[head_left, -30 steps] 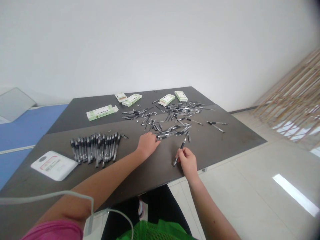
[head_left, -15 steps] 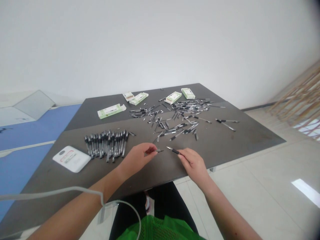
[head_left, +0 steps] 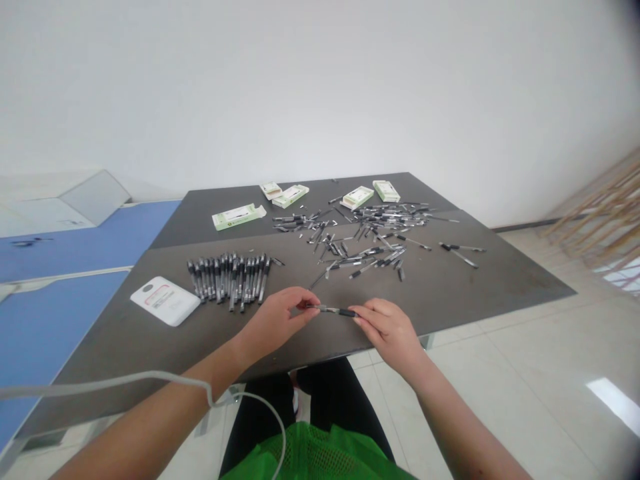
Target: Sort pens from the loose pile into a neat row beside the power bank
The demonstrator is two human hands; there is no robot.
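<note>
My right hand [head_left: 391,331] is closed around the rear of a gel pen [head_left: 346,313], whose black grip shows and whose front points left. My left hand [head_left: 281,321] pinches a small clear pen cap [head_left: 324,309], largely covered by the fingertips. Cap and pen meet end to end in one line just above the table's front part; how far the cap sits over the tip is too small to tell. Left of my left hand lies a neat row of capped pens [head_left: 231,277]. Beyond both hands spreads a loose pile of pens and pen parts [head_left: 370,253].
Several green-and-white pen boxes [head_left: 237,217] lie along the back of the dark table [head_left: 450,293]. A white flat packet [head_left: 165,301] rests left of the pen row. Two crossed pens [head_left: 459,255] lie at the right. A white cable [head_left: 150,377] crosses over my left forearm.
The gap between cap and pen has closed; my hands came together and the pen turned nearly level. The view has shifted slightly, so the table's contents appear farther right.
</note>
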